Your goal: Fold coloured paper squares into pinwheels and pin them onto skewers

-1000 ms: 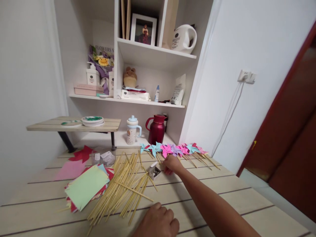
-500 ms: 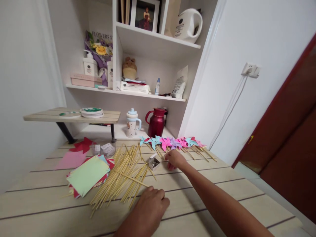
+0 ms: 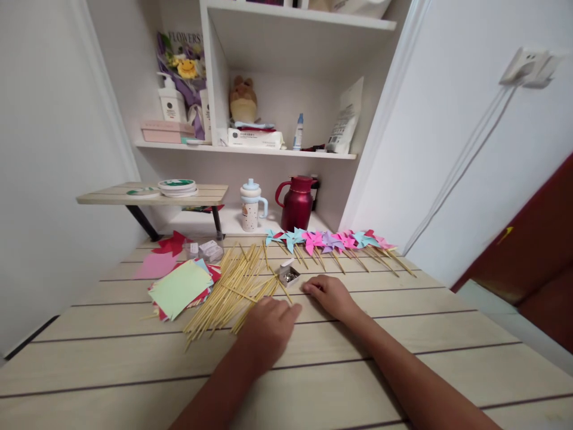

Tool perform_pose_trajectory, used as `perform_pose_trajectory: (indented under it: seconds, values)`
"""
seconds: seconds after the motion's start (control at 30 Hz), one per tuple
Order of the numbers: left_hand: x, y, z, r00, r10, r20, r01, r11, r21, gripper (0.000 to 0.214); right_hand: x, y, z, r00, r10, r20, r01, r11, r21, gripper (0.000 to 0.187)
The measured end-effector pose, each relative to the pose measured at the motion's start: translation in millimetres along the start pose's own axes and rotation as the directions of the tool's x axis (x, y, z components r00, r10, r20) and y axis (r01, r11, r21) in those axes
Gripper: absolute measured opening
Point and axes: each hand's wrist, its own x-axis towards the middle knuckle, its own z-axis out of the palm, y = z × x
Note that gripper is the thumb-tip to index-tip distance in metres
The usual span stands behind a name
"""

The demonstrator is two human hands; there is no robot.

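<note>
My left hand [image 3: 271, 327] is at the near right end of a loose pile of thin wooden sticks [image 3: 224, 304], its thumb out to the side and its fingers bent. Nothing shows in it; its fingertips are partly hidden. My right hand [image 3: 330, 295] rests on the table with the fingers curled together, and no object is visible in them. Just left and beyond it stands a small open box of shiny metal bits [image 3: 289, 275], too small to make out. Several finished paper pinwheels on sticks [image 3: 331, 242] lie in a row at the back right.
Coloured paper sheets [image 3: 181, 289] lie stacked left of the sticks, near a clear plastic box [image 3: 208, 251]. A raised wooden stand [image 3: 107, 194] holds round discs. Behind are a cup [image 3: 250, 209], a red jug [image 3: 298, 203] and white shelves [image 3: 250, 153].
My view has tilted down and shifted left. My right hand has drawn back from the pinwheels toward me. My left hand has moved forward to the sticks, its thumb spreading out.
</note>
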Motion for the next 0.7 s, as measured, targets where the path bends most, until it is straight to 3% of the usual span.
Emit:
perform_pose_trajectory:
  seconds: [0.1, 0.2, 0.43, 0.7]
  values:
    - [1.9, -20.8, -4.6, 0.973, -0.213, -0.084, 0.217, 0.975, 0.04, 0.028, 0.7, -14.8, 1.5, 0.996, -0.065, -0.068, 0.058, 0.993, -0.101, 0.033]
    - [2.6, -32.8, -6.9, 0.941, -0.318, -0.118, 0.326, 0.943, 0.063, 0.029, 5.7, -26.5, 3.6, 0.993, -0.091, -0.078, 0.072, 0.973, -0.217, 0.037]
    - [2.1, -29.5, -4.2, 0.929, -0.35, -0.117, 0.36, 0.929, 0.086, 0.025, 12.4, -38.5, 11.8, 0.995, -0.099, 0.017, 0.098, 0.918, -0.384, 0.025]
    - [0.9, -37.7, -8.5, 0.898, -0.426, -0.112, 0.434, 0.899, 0.058, 0.025, 10.9, -29.3, 4.9, 0.998, -0.045, 0.035, 0.056, 0.873, -0.484, 0.019]
